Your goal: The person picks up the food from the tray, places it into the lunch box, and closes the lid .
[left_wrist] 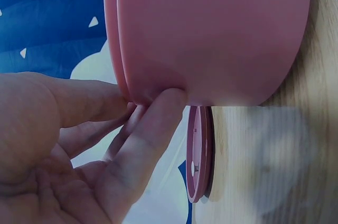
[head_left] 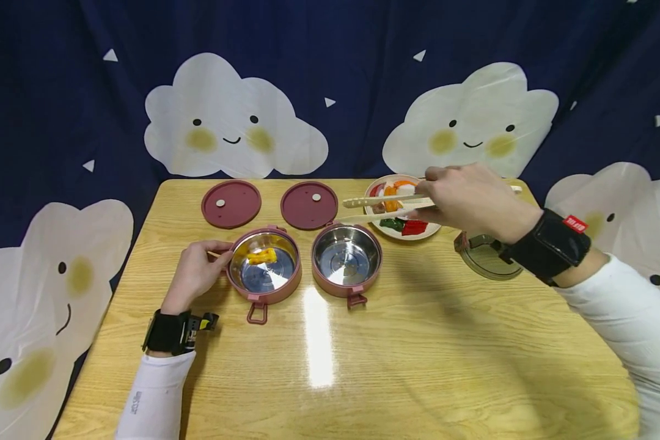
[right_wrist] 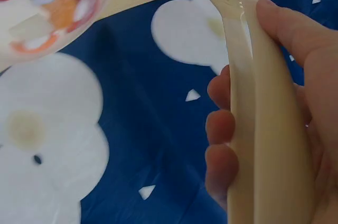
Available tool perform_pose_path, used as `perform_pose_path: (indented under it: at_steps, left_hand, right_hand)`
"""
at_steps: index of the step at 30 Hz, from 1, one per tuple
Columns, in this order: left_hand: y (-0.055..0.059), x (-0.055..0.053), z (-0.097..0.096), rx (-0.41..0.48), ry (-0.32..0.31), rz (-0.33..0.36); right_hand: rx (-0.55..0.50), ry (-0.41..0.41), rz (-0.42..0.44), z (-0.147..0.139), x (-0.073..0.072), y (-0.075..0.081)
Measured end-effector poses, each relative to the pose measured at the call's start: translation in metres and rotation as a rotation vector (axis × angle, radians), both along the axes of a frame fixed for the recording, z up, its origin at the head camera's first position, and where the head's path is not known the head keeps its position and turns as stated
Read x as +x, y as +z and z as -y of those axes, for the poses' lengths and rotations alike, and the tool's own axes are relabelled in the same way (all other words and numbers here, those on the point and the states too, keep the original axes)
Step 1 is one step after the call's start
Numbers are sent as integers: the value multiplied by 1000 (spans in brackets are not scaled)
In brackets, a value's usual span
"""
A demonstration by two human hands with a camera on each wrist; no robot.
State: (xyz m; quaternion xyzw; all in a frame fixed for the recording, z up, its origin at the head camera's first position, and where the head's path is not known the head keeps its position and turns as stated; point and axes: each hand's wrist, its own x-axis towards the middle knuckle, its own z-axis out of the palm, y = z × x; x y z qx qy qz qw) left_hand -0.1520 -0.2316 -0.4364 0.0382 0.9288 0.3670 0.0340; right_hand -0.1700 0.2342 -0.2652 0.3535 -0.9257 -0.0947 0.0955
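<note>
My left hand (head_left: 195, 272) pinches the left rim of a pink round lunch box (head_left: 277, 295) with a shiny metal inside. In the left wrist view the fingers and thumb hold the edge of its pink wall (left_wrist: 222, 34). A yellow piece of toy food (head_left: 262, 256) lies in that box. Over on the right, my right hand (head_left: 473, 198) grips cream tongs (right_wrist: 274, 129), fingers wrapped round both arms. Their tips point left, apart from each other, with nothing between them. Beneath them stands a plate (head_left: 401, 237) of colourful toy food.
A second pink lunch box (head_left: 330, 282), with nothing inside, stands right of the first. Two maroon lids (head_left: 239, 211) lie behind the boxes. A see-through lid (head_left: 486, 263) with a pink clip lies under the right wrist. A dark blue curtain (head_left: 357, 67) with clouds hangs behind the table.
</note>
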Motion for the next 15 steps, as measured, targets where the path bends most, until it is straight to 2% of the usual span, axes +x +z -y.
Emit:
perform_pose_path:
  at_steps: [8, 15]
  left_hand:
    - [0, 0, 0, 1, -4, -10]
    - [0, -1, 0, -1, -9, -19]
  right_hand:
    - [14, -129, 55, -45, -2, -7]
    - [-15, -158, 55, -79, -4, -19]
